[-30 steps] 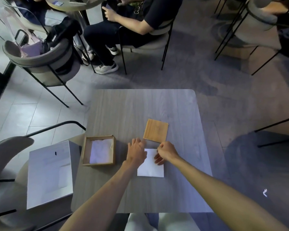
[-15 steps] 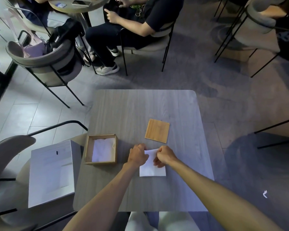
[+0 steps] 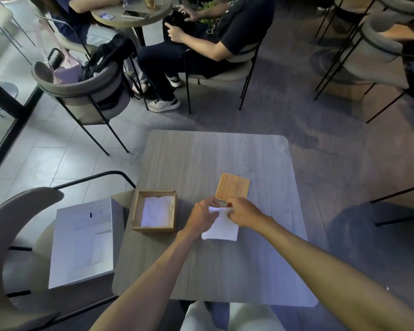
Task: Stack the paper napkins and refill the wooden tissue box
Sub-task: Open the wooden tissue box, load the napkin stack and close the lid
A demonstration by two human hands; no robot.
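A white paper napkin [image 3: 222, 228] lies on the grey wooden table [image 3: 213, 158]. Its far edge is lifted off the surface. My left hand [image 3: 204, 215] pinches that edge at the left and my right hand [image 3: 243, 211] pinches it at the right. To the left stands the open wooden tissue box [image 3: 136, 211] with white napkins [image 3: 157, 211] inside. The box's flat wooden lid [image 3: 232, 186] rests on the table just beyond my hands.
A large white box [image 3: 81, 244] sits on the chair at the table's left. A grey armchair [image 3: 81, 91] with bags stands beyond the table's left corner. Two people sit at a round table [image 3: 132, 13] farther back. More chairs stand at the right.
My hands went from resting flat on the napkin to pinching its far edge and raising it. The view has tilted up a little.
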